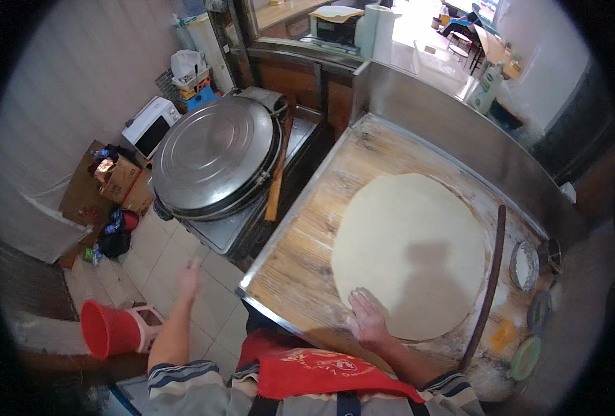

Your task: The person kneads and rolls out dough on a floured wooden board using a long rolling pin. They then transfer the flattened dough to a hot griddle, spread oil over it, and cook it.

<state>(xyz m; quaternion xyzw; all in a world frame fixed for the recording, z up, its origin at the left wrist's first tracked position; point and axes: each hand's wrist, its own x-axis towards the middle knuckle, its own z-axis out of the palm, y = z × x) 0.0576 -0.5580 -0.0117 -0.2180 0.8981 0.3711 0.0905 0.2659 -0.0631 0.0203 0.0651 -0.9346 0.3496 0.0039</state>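
Observation:
A large round sheet of rolled dough (pixel 384 229) lies flat on a floured wooden board (pixel 300 243) to the right of centre. My right hand (pixel 368 317) is at the dough's near left edge, fingers stretched out and lying on or just over it, with nothing seen in them. My left hand (pixel 189 279) hangs over the floor, left of the board's metal-edged corner. Motion smears its fingers, so their state does not show. Along the right side of the dough lies a long dark rolling pin (pixel 489 291).
A round griddle with a metal lid (pixel 214 156) stands left of the board, a wooden stick (pixel 278 173) beside it. Bowls, including one of white flour (pixel 524 266), line the board's right edge. A red bucket (pixel 106 329) and a white microwave (pixel 151 126) are at left.

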